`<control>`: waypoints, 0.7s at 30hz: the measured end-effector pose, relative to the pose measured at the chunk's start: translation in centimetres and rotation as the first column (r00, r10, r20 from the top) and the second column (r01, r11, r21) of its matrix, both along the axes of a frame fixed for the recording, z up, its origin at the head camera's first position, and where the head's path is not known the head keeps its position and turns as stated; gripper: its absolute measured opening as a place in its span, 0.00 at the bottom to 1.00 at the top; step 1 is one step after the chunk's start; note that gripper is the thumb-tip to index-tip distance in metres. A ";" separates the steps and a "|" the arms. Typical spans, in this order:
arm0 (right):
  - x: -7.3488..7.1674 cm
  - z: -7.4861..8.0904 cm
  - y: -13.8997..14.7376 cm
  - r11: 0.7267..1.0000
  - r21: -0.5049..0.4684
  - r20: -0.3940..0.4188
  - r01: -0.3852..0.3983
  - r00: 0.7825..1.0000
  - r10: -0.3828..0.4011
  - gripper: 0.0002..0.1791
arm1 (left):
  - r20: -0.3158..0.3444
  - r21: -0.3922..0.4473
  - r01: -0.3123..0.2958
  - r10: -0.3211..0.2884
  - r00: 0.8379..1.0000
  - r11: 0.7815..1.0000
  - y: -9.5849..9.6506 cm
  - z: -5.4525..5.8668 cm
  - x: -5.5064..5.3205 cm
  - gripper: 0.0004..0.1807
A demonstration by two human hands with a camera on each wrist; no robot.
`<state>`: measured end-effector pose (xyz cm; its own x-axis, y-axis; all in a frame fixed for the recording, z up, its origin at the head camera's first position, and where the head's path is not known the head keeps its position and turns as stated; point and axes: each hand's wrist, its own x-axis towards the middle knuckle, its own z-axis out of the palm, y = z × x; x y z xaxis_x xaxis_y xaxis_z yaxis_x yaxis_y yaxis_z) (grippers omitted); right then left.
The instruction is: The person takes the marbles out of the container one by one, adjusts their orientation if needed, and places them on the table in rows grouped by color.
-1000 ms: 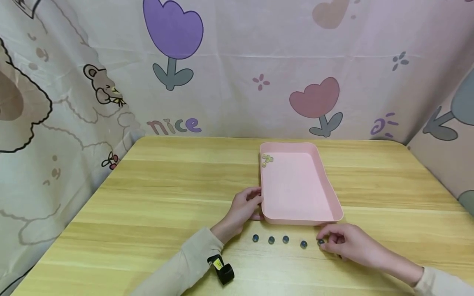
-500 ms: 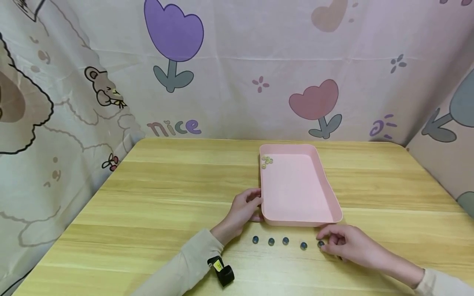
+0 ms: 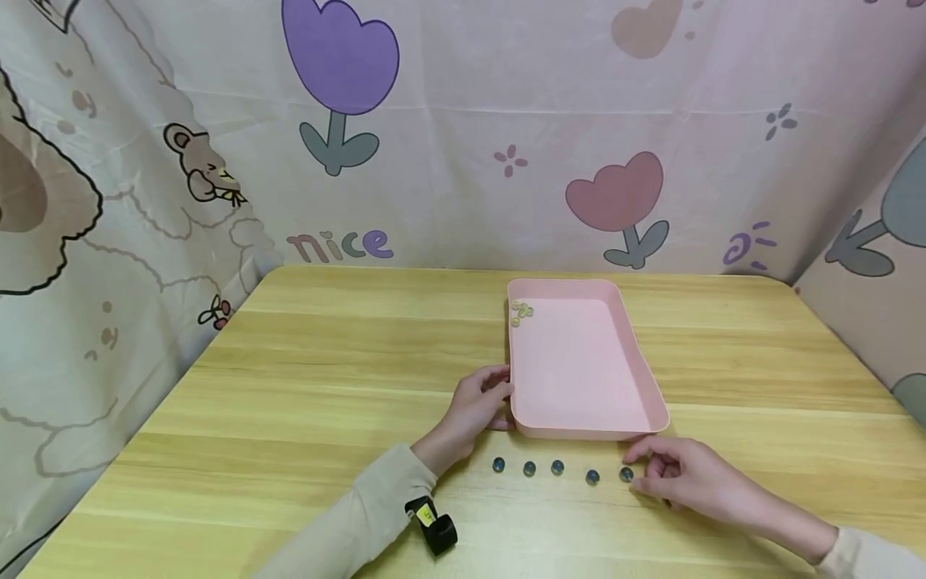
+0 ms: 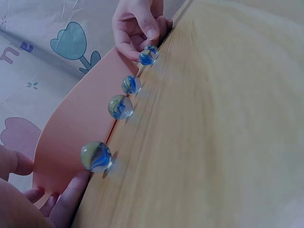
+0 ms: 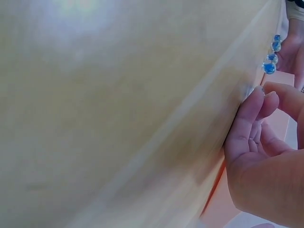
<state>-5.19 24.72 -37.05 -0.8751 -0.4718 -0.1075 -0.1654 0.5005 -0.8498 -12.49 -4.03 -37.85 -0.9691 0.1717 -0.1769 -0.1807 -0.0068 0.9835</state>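
Note:
Five-sided views aside, a row of several clear glass marbles with blue swirls lies along the near side of a pink tray. My left hand rests its fingertips against the outside of the tray's left wall, near the front corner. The leftmost marble lies close to those fingers. At the row's other end my right hand has thumb and index fingertip right at the rightmost marble, spread a little on either side of it. In the right wrist view the thumb mostly hides that marble.
Several small yellowish marbles sit in the tray's far left corner. A black strap-on device is on the left sleeve. The wooden table reaches back to a printed cloth hanging behind and at the sides.
My right hand has shifted slightly right, its fingertips easing off the rightmost marble, which shows more fully. The left hand, the tray and the other marbles have stayed put.

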 end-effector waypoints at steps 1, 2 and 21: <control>0.0 0.0 0.0 1.000 0.000 -0.002 0.001 1.000 -0.001 0.13 | -0.003 0.001 0.001 -0.001 1.000 1.000 0.0 0.0 -0.1 0.22; 0.0 0.0 0.0 1.000 -0.001 -0.007 0.001 1.000 -0.002 0.13 | -0.005 0.000 0.003 -0.003 1.000 1.000 0.0 0.0 -0.1 0.22; -0.5 1.9 2.1 0.987 0.039 -0.150 -0.154 0.976 0.158 0.07 | -0.001 -0.008 0.002 -0.002 1.000 1.000 0.0 0.0 -0.1 0.22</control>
